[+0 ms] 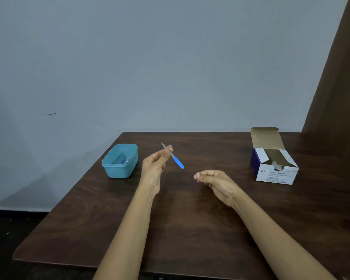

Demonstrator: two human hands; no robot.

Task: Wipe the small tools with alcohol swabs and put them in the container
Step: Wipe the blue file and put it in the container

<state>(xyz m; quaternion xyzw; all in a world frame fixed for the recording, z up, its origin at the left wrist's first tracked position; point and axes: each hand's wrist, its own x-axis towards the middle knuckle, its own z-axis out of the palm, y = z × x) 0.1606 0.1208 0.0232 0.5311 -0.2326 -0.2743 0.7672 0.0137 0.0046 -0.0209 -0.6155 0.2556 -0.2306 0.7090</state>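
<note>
Both bare forearms rise from the bottom edge of the frame over the dark wooden surface (180, 229) and meet near its middle. The left hand (154, 164), just left of centre, is lifted off the surface with the wrist bent back and the palm turned toward the right. Its fingers (167, 152) are closed against the thumb, pinching a small tool (176, 159) at mid-length. This is a slim file-like piece with a grey metal blade pointing to the upper left and a bright blue handle slanting down to the lower right, held clear of the surface. The right hand (214, 178), a little lower and right of centre, lies low with the knuckles turned left. Its fingers (208, 173) are curled in tight, and a small white swab (195, 176) is nipped at the fingertips, apart from the tool's handle. Left of the left hand stands the teal container (119, 172), lidless, near the surface's left edge. Something blue and pale lies inside, too small to tell. At the right of the frame sits the alcohol swab box (275, 172), its flap standing open and white packets showing in the torn top. A grey wall (150, 67) fills the upper frame and a brown curtain (335, 87) hangs at the right edge.
</note>
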